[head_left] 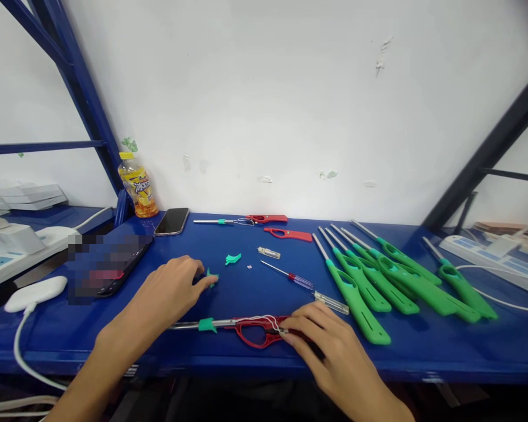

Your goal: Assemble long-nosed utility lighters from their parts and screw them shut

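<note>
My left hand (176,287) has its thumb and fingertips closed at a small teal plastic trigger (212,278), partly covered by the fingers. A second teal piece (233,259) lies just beyond it. Near the table's front edge, my right hand (330,340) grips the handle end of an opened red lighter casing (250,339). White wires (268,320) run over this casing, and the right fingertips touch them near a dark part. A metal lighter tube (222,323) with a teal collar (207,325) extends left from the casing, passing behind my left forearm.
Several green lighters (356,305) lie at the right. A screwdriver (299,281), two clear fuel tanks (269,253) and red casing parts (288,235) lie mid-table. Farther back are a phone (171,221) and a drink bottle (138,187). Power strips (501,258) flank the table.
</note>
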`<act>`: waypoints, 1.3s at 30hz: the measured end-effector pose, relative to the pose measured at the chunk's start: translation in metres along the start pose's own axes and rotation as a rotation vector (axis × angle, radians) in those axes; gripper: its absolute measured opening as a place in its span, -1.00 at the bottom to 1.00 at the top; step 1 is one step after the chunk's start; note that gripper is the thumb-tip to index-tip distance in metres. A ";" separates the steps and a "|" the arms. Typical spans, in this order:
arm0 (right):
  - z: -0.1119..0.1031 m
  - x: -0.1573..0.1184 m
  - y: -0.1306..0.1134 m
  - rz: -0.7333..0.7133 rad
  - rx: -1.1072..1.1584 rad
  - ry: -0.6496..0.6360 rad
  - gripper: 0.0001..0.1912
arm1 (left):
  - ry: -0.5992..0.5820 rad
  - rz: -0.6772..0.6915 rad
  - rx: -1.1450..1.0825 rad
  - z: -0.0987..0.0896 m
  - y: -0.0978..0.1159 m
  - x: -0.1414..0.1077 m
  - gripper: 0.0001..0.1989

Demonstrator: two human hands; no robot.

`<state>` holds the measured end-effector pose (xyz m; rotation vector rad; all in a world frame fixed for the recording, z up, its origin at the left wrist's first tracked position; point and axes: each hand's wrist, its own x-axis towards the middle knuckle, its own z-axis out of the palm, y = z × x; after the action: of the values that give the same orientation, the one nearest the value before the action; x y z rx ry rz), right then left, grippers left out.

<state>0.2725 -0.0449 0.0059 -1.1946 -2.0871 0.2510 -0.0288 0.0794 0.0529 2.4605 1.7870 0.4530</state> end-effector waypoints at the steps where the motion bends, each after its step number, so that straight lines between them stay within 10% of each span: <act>1: 0.000 0.000 0.000 -0.003 0.000 -0.001 -0.83 | 0.000 0.007 -0.010 -0.002 -0.001 -0.003 -0.58; 10: 0.000 0.001 0.002 0.001 0.006 -0.003 -0.83 | -0.097 0.196 -0.208 0.001 -0.010 0.002 -0.83; 21: -0.001 0.000 0.000 0.002 0.012 -0.003 -0.81 | -0.149 0.280 -0.418 -0.012 0.060 -0.010 -0.73; 30: -0.001 0.001 0.001 0.008 0.031 -0.011 -0.83 | -0.350 0.229 -0.683 -0.014 0.069 -0.028 -0.87; 39: -0.002 -0.001 0.002 -0.006 0.075 -0.002 -0.81 | 0.238 0.514 -0.333 0.025 0.061 -0.072 -0.63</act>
<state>0.2754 -0.0447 0.0055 -1.1443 -2.0645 0.3249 0.0140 -0.0048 0.0291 2.6705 0.9945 1.0201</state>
